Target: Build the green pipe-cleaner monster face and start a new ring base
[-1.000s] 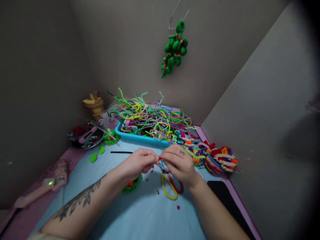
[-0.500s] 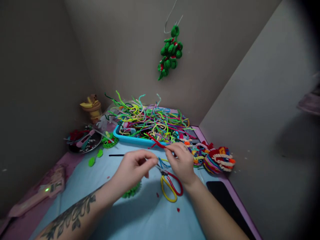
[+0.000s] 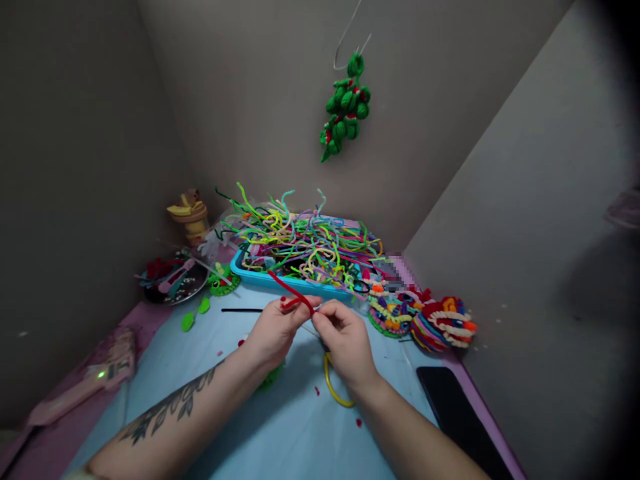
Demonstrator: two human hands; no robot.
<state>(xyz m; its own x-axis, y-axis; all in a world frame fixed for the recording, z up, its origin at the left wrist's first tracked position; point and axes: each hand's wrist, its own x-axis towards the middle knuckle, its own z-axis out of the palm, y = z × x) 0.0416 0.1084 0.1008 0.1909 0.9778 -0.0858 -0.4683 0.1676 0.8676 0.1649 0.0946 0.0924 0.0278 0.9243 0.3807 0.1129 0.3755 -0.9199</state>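
Observation:
A red pipe cleaner (image 3: 290, 288) is pinched between both hands above the blue table cover, one end pointing up and left toward the tray. My left hand (image 3: 278, 331) is closed on it, with a short bent red length by its fingers. My right hand (image 3: 347, 341) meets the left, thumb and fingers closed on the same red piece. Under the right hand lie scissors (image 3: 336, 387), mostly hidden, with a yellow handle loop showing. A fuzzy green piece (image 3: 271, 379) rests below my left wrist, partly covered. A black pipe cleaner (image 3: 242, 310) lies left of the hands.
A blue tray (image 3: 260, 279) heaped with colourful pipe cleaners stands at the back. Colourful finished pieces (image 3: 440, 323) and a black phone (image 3: 450, 407) are on the right. On the left are a pink glue gun (image 3: 95, 383), a dark plate (image 3: 175, 293) and green pieces (image 3: 188, 322).
My hands, apart before, have come together. The left hand now grips the red pipe cleaner that the right hand held alone. The right hand covers more of the scissors.

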